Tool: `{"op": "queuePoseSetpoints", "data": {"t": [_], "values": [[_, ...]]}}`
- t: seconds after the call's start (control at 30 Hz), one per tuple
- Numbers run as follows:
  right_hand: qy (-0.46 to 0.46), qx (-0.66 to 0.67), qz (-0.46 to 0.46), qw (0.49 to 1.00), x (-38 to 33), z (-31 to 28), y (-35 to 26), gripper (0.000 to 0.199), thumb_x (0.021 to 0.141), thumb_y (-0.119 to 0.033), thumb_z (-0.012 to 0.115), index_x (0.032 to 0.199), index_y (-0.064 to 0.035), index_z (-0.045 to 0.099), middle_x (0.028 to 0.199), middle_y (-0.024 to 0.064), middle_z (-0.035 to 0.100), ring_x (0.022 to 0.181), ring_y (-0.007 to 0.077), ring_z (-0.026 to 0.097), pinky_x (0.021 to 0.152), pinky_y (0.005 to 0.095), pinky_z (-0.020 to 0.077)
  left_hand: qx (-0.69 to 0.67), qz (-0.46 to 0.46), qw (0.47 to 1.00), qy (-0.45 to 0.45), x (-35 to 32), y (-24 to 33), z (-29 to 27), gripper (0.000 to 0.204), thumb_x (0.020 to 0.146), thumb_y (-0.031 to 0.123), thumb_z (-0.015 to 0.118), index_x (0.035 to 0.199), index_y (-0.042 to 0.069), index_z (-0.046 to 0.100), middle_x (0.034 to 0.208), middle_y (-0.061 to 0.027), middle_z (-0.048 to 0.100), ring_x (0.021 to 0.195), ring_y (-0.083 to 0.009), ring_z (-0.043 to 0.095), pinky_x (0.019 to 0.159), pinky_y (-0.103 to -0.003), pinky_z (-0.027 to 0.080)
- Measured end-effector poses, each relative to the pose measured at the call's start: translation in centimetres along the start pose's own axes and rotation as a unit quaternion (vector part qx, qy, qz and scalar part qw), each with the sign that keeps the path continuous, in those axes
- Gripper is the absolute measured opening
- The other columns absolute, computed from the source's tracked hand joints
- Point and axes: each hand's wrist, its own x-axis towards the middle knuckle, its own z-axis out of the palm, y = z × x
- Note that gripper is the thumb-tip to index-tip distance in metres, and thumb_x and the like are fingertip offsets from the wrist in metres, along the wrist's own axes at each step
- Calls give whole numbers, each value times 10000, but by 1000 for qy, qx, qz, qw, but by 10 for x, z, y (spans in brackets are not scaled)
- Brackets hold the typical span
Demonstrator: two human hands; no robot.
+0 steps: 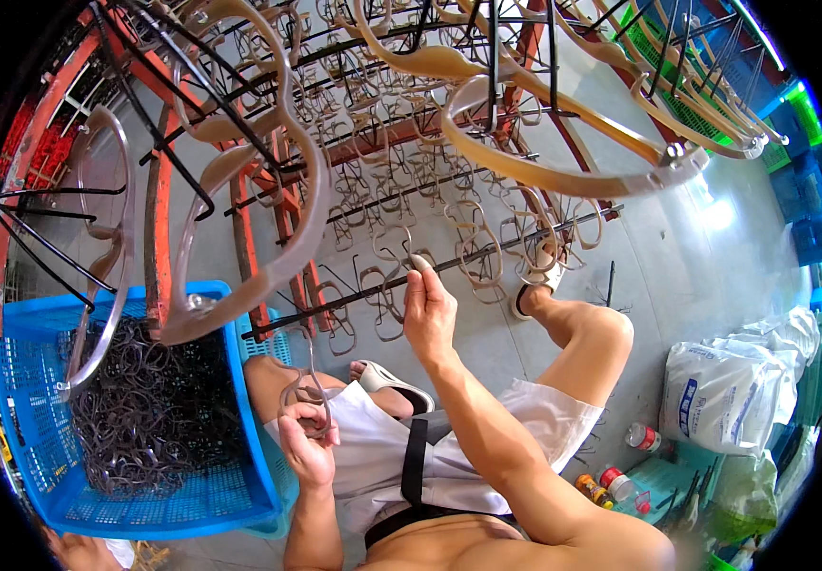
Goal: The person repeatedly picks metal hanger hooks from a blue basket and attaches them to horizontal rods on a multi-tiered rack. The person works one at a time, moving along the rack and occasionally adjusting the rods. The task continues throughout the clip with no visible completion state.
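My left hand [306, 445] is closed around a translucent brownish eyeglass front frame [312, 379], held upright over my lap beside the blue basket. Out at the lowest bar of the rack, my right hand [430, 319] has its thumb and fingers pinched together. At its fingertips is another eyeglass frame [394, 234], next to a black hook; the exact grip is partly hidden by the fingers. More frames hang along the black bar [335, 306] on both sides of that hand, such as a brownish eyeglass frame [475, 243] to its right.
A blue basket [258, 447] holding a heap of dark frames [135, 409] stands at left. Large hanging frames [573, 176] and red rack posts [159, 228] fill the near top. White plastic bags [730, 395] and bottles [620, 481] lie at right.
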Motion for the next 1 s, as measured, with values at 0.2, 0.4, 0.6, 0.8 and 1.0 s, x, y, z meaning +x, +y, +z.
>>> {"op": "queuePoseSetpoints", "data": {"t": [0.2, 0.4, 0.6, 0.8, 1.0], "values": [[-2, -47, -11, 999, 5, -6, -6, 242, 941, -188, 497, 1108, -39, 589, 547, 46, 485, 477, 127, 474, 464, 271, 400, 6, -16, 1000, -13, 0, 2, 4, 324, 985, 391, 316, 949, 84, 412, 708, -85, 522, 506, -142, 458, 452, -237, 383], [-5, 67, 119, 991, 9, -11, -10, 259, 948, -212, 493, 1098, -24, 589, 555, 14, 491, 497, 79, 464, 462, 259, 398, 9, -20, 999, -43, 0, 3, 4, 283, 983, 345, 355, 948, 78, 443, 778, -72, 530, 535, -135, 477, 458, -238, 392], [-39, -67, 86, 993, 2, -34, -29, 380, 911, -191, 528, 1209, 35, 462, 831, 138, 537, 736, 227, 532, 680, 344, 449, -71, -30, 994, -73, -4, 2, 9, 269, 988, 301, 351, 1017, 58, 463, 790, -115, 623, 691, -212, 629, 540, -281, 465], [-286, 75, -48, 954, -87, -44, -88, 363, 885, -121, 530, 1210, 17, 446, 976, 187, 523, 894, 321, 511, 827, 390, 416, -59, -21, 993, -103, -9, -1, 28, 286, 996, 280, 331, 1072, 31, 450, 979, -145, 610, 831, -210, 622, 676, -304, 516], [-110, 82, 62, 989, -59, 5, -59, 310, 962, -120, 415, 1247, -1, 439, 586, 15, 501, 513, 66, 470, 459, 226, 394, 86, 110, 990, -7, -7, -7, 14, 306, 995, 252, 340, 1240, 76, 293, 697, -33, 394, 502, -108, 382, 462, -236, 401]]}}
